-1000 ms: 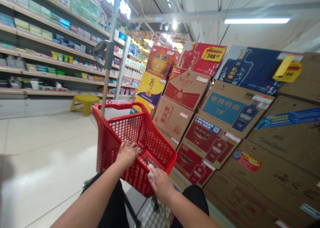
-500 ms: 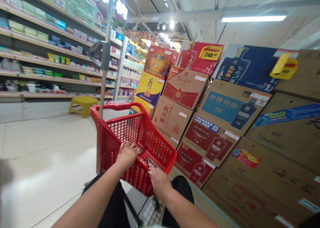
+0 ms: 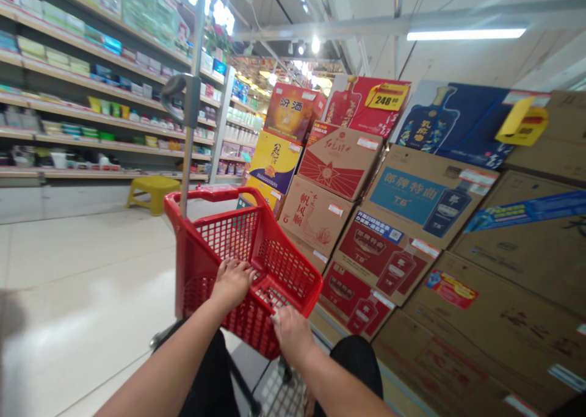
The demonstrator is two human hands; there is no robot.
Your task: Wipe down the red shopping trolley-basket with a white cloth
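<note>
Observed a red plastic shopping basket (image 3: 293, 276) at lower centre of the head view, tilted toward the wearer, with a tall metal pole (image 3: 191, 130) rising from its far edge and a dark curved handle grip (image 3: 180, 93) near the top of the pole. Found the left hand (image 3: 233, 282) laid on the basket's mesh wall, fingers (image 3: 238, 265) slightly spread and curled downward, no pinch. Found the right hand (image 3: 293, 337) at the basket's near rim, fingers (image 3: 279, 319) pressed together and hooked over the plastic; thumb hidden, so closure of the grip could not be told. Saw nothing in either hand apart from the basket.

Compared with the view a second earlier: small pale scrap beside the right fingers no longer visible, right hand shifted slightly on the rim, left hand almost unmoved. Read as a minor regrip only, with both hands on the basket throughout.

Logged, right of the basket, stacked cardboard liquor cartons (image 3: 384, 221), with a yellow price tag (image 3: 388, 96) reading 248 near the top of the stack. Logged, left of the basket, retail shelves (image 3: 105, 124) of packaged goods. Beyond the basket, a yellow plastic stool (image 3: 153, 194) on a pale tiled floor (image 3: 77, 282). Below the basket, dark trousers (image 3: 357, 362) and a pale mesh surface (image 3: 279, 392), its exact nature unclear.
</note>
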